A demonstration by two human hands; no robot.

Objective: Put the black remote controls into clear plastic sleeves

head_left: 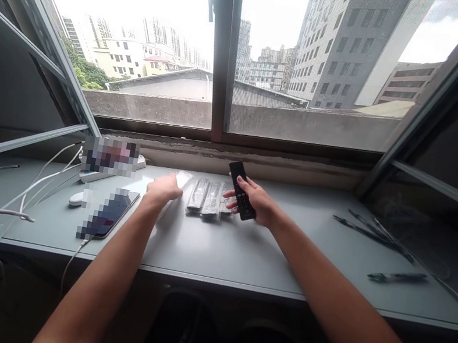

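Window: two panes behind a dark centre post [228,47]; buildings and pale sky outside.
Desk: pale grey top [218,258] running along below the sill, bearing everything noted here.
Power strip: white [94,176], back left, its top pixelated; white cables [34,181] trail beside it, some over the desk's front edge.
Phone: lies screen up [117,220] near the left forearm, partly pixelated, a cord at its lower end.
Right hand: raised above the desk [262,202], thumb across the front of a black remote, fingers behind; firm grasp.
Black remote: bare, tilted [242,191], keys facing the wearer, in front of the rightmost packet.
Packets: three clear plastic sleeves, side by side on the desk (left [197,196], middle [212,199], right [226,208]). Each holds one long narrow item; glare on the film hides detail.
Left hand: curled [165,188], just left of the packets, at a clear plastic bag [184,178]; cannot tell whether it grips the film. Bag's contents unreadable.
Pen: dark [397,277], far right.
White rounded piece: small [75,199], left of the phone.
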